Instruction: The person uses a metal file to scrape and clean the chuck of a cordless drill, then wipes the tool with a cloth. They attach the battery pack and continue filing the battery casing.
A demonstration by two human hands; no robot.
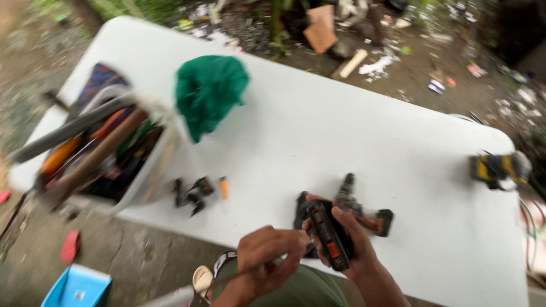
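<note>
Gripping a black-and-orange cordless power drill [335,227] at lower centre, the right hand [355,241] is wrapped round it; left hand [264,258] curled beside it, pinching something too blurry to tell; white plastic folding table [341,131] outdoors; littered dirt ground [449,51] upper right.

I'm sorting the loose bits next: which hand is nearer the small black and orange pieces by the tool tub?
Left. The left hand is just right of and below the small pieces; the right hand, gripping the black tool, lies farther right.
</note>
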